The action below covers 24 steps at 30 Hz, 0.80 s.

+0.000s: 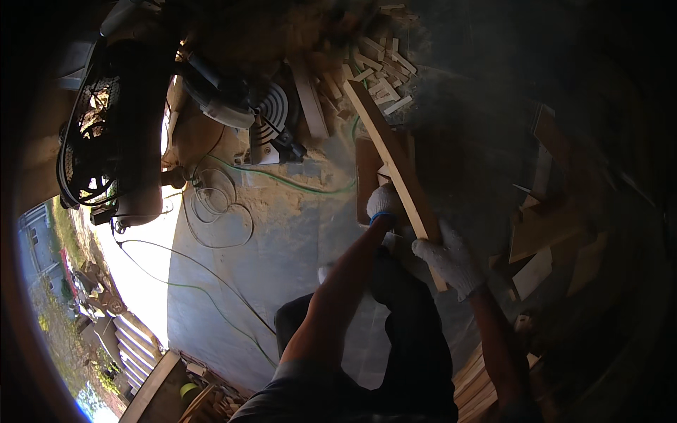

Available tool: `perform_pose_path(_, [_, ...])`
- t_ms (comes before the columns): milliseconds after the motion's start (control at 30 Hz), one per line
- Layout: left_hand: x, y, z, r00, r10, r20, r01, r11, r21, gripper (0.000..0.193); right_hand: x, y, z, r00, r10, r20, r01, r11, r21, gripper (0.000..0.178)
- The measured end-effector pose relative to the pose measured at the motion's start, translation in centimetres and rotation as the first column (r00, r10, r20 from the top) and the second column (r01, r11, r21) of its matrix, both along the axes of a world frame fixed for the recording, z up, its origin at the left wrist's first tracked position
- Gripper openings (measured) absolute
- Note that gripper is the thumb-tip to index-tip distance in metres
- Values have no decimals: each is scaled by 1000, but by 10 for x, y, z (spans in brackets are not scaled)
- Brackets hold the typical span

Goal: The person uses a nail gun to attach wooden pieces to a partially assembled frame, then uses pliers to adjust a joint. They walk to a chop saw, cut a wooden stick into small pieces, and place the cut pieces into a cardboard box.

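Observation:
A long, straight wooden board (392, 161) slants across the middle, its far end beside a heap of offcuts and its near end by my right leg. My right hand (451, 262), in a white knitted glove, is closed round the board close to its near end. My left hand (383, 202), in the same kind of glove with a blue cuff, is at the board's left side, about midway along it. The board covers part of that hand, so its fingers are hidden. Below the board, a brown block-like object (366, 169) shows beyond my left hand.
Short wood offcuts (384, 77) lie heaped at the far side. A miter saw (271, 116) stands far left, with a dark belt-wheeled machine (106, 134) beside it. A green hose (296, 187) crosses the dusty floor. Wooden panels (546, 233) lie at right.

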State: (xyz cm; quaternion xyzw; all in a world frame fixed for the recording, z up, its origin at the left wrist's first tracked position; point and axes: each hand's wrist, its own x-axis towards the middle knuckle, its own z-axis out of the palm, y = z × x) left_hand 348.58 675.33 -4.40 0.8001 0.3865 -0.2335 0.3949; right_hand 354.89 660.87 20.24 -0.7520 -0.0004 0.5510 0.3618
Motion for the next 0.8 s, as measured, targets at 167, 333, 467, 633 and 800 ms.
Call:
perform_pose_path(167, [25, -16, -66, 993, -103, 62, 104, 994, -13, 38, 32, 106, -114, 939, 305, 159, -322, 942, 96, 89])
perform_pose_path(333, [63, -66, -113, 933, -302, 197, 319, 946, -62, 35, 87, 181, -181, 930, 352, 105, -364, 922, 135, 62])
perform_pose_path(467, [65, -77, -149, 882, -390, 264, 418, 907, -56, 33, 101, 164, -197, 924, 340, 174, -338, 940, -43, 52])
perform_pose_path(633, [35, -24, -178, 642, -576, 506, 588, 794, 158, 31, 88, 109, -185, 909, 128, 397, -109, 991, -72, 51])
perform_pose_path(800, [14, 103, -150, 761, -342, 551, 553, 787, -274, 35, 99, 97, -214, 893, 39, 449, -57, 998, 27, 44])
